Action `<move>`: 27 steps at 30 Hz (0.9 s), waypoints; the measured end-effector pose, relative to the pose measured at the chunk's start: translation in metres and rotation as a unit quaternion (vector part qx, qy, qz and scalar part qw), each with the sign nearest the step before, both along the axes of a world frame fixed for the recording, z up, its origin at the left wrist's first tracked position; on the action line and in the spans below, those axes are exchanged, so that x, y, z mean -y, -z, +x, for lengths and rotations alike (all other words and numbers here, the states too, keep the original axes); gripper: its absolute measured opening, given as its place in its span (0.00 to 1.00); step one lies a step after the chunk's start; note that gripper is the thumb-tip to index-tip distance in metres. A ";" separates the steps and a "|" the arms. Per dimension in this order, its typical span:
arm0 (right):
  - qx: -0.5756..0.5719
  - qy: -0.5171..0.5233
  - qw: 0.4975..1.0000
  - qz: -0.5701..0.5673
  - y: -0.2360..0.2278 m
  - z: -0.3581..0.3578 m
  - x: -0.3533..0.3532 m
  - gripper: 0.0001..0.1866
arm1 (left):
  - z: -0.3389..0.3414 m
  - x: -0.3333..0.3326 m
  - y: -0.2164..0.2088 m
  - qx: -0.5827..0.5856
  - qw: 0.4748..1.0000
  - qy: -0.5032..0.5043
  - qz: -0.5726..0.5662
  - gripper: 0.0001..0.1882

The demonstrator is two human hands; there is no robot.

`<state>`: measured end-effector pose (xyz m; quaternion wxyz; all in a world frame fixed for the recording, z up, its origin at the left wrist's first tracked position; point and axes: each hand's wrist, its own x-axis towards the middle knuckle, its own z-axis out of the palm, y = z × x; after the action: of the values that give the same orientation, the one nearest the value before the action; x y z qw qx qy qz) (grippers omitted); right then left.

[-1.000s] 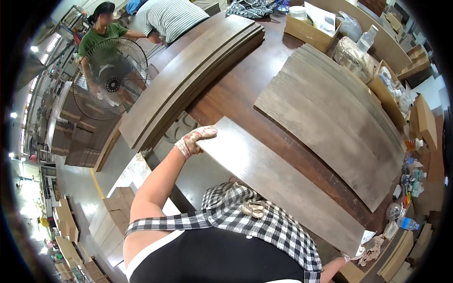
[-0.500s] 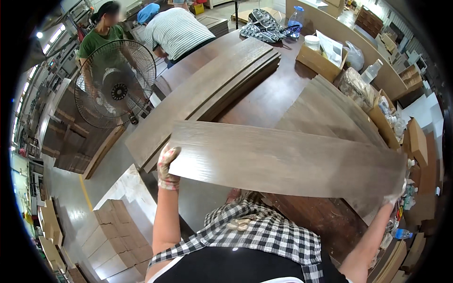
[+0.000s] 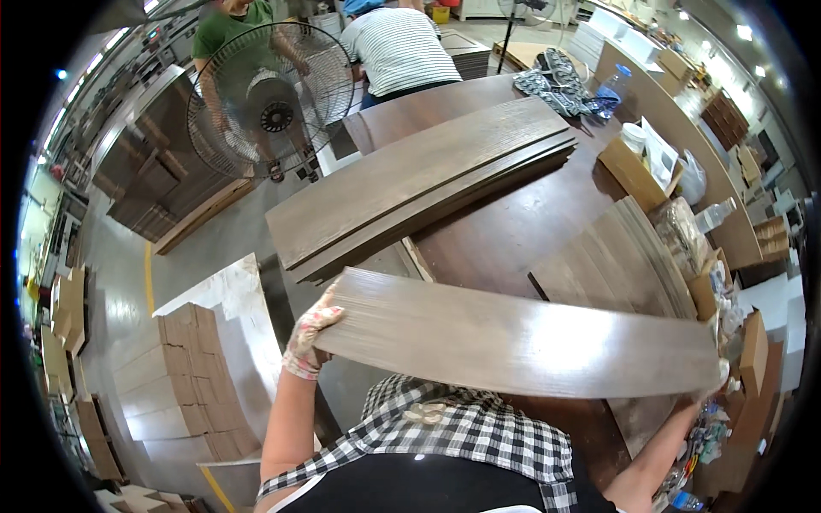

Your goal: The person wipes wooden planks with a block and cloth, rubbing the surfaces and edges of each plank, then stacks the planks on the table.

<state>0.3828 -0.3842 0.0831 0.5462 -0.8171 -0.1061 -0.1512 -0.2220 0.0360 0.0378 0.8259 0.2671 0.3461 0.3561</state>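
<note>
A long grey-brown wooden board (image 3: 505,338) is held up in front of me, spanning from one hand to the other. My left hand (image 3: 311,333), in a pale glove with reddish marks, grips its left end, fingers closed round the edge. At the far right end my right hand (image 3: 714,385) holds the board too; most of its fingers are hidden by the board or blurred. Beyond the board, a stack of similar boards (image 3: 419,184) lies slantwise on the dark brown table (image 3: 496,231). More boards (image 3: 599,265) are fanned out on the table's right side, partly covered by the held one.
A standing fan (image 3: 275,115) is at the far left, with two people working behind it. A cardboard box (image 3: 637,171), a water bottle (image 3: 612,92) and a patterned bag (image 3: 552,81) line the table's far right. Stacked boards (image 3: 175,376) sit low at left.
The held board has come lower and nearer to my body, its face tilting so a bright reflection shows. Both hands moved with it. My view has shifted left.
</note>
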 end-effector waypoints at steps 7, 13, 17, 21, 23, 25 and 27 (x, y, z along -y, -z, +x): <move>-0.057 0.104 0.990 -0.075 0.036 -0.093 0.142 0.21 | 0.056 0.008 0.017 -0.049 0.993 0.107 0.007 0.46; -0.106 0.190 0.967 -0.130 0.064 -0.176 0.175 0.20 | 0.122 -0.001 0.075 -0.058 0.981 0.186 -0.001 0.41; -0.129 0.218 0.958 -0.137 0.082 -0.215 0.183 0.20 | 0.150 -0.006 0.067 0.037 0.965 0.259 0.000 0.45; -0.134 0.227 0.955 -0.136 0.089 -0.229 0.185 0.20 | 0.156 -0.005 0.091 0.007 0.969 0.233 0.080 0.49; -0.143 0.233 0.952 -0.136 0.088 -0.244 0.187 0.20 | 0.155 -0.002 0.072 0.014 0.980 0.190 0.060 0.47; -0.141 0.226 0.954 -0.138 0.089 -0.242 0.183 0.20 | 0.166 -0.003 0.064 0.005 0.989 0.144 0.015 0.45; -0.138 0.218 0.956 -0.140 0.088 -0.239 0.180 0.20 | 0.170 -0.013 0.075 -0.049 0.993 0.107 0.018 0.46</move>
<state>0.1439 -0.5646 -0.0053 0.3895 -0.9015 0.1304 -0.1362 -0.0517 0.0494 -0.0368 0.8364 0.3348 0.3486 0.2585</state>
